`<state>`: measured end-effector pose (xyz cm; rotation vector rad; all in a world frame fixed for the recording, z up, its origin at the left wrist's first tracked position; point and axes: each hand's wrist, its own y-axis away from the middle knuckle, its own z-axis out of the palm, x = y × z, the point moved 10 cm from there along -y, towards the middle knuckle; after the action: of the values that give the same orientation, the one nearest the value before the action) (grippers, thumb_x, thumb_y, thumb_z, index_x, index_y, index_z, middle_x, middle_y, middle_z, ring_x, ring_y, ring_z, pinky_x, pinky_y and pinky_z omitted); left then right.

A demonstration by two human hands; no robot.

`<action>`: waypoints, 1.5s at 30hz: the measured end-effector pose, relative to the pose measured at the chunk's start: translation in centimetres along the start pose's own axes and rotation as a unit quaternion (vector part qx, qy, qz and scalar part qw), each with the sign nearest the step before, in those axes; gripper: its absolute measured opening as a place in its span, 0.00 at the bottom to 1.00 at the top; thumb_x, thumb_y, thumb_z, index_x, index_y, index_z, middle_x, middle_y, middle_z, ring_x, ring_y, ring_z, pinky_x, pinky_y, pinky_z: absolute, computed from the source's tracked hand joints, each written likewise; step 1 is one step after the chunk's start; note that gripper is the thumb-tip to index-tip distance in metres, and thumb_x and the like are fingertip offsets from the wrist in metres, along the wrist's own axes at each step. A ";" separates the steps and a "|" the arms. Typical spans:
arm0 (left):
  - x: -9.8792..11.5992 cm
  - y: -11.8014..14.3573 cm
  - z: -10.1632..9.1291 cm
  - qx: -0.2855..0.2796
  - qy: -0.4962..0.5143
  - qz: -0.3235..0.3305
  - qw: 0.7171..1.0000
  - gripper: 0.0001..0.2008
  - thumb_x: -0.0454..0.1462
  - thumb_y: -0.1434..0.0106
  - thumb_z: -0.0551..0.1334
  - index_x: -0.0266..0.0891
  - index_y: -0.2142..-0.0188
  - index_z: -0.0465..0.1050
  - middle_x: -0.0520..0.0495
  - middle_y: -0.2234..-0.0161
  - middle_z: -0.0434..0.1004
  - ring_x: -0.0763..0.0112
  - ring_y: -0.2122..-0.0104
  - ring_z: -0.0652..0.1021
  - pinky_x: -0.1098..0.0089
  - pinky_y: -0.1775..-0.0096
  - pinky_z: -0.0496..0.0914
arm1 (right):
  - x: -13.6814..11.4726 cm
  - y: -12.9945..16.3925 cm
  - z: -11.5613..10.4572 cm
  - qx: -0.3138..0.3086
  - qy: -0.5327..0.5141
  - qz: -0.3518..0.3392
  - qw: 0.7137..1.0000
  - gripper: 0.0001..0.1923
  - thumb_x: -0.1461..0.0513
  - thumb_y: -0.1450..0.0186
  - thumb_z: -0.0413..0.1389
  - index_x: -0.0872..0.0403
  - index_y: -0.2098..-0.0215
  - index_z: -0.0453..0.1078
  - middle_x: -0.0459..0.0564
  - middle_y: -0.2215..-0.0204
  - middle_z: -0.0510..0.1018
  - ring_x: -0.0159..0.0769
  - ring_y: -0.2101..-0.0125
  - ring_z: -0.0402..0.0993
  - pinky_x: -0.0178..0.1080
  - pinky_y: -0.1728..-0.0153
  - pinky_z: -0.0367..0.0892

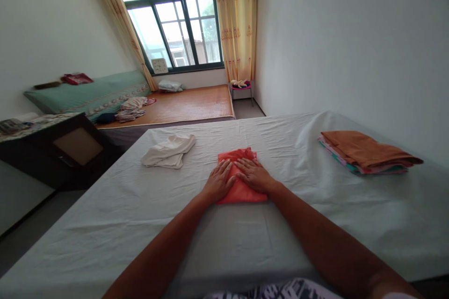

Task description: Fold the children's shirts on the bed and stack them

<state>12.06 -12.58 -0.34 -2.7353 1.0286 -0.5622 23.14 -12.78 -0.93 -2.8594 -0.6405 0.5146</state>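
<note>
White cloth (169, 151) lay crumpled at bed (105, 215) left. Red cloth (242, 191) sat mid-bed, folded to a neat rectangle. My left hand (218, 181) and right hand (255, 175) pressed flat on it, fingers (224, 168) spread, pinching nothing. Folded stack (365, 153) far right.

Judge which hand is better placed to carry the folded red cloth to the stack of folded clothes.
Right, probably. The right hand lies flat on the red cloth, on the side nearer the stack at the bed's right. The left hand would have to cross over.
</note>
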 end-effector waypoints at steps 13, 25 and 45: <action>-6.7 -0.2 -1.5 0.039 0.015 -0.101 0.994 0.23 0.45 0.29 0.44 0.46 0.38 0.61 0.49 0.37 0.62 0.64 0.36 0.60 0.56 0.37 0.54 | -2.4 0.9 -3.4 0.090 -0.021 -0.055 0.994 0.24 0.59 0.29 0.44 0.55 0.37 0.61 0.53 0.37 0.64 0.40 0.35 0.51 0.47 0.37 0.48; -6.0 -1.8 0.0 -0.020 0.013 -0.089 0.996 0.23 0.44 0.28 0.42 0.51 0.40 0.64 0.55 0.37 0.63 0.68 0.36 0.60 0.57 0.36 0.53 | -12.7 4.1 -1.2 -0.108 -0.223 -0.304 0.920 0.17 0.57 0.34 0.55 0.49 0.48 0.72 0.47 0.50 0.77 0.37 0.42 0.64 0.46 0.38 0.48; -5.6 -0.6 -0.6 -0.010 -0.007 -0.097 0.995 0.22 0.44 0.29 0.44 0.48 0.39 0.63 0.52 0.37 0.62 0.64 0.38 0.62 0.56 0.37 0.54 | -2.2 0.6 -1.9 0.091 -0.020 -0.052 0.994 0.25 0.59 0.30 0.46 0.54 0.36 0.59 0.54 0.38 0.64 0.41 0.37 0.55 0.49 0.37 0.51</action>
<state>8.32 -8.47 -1.25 -2.8704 0.7746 -0.5637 22.25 -14.46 1.34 -2.6366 -0.7057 0.5833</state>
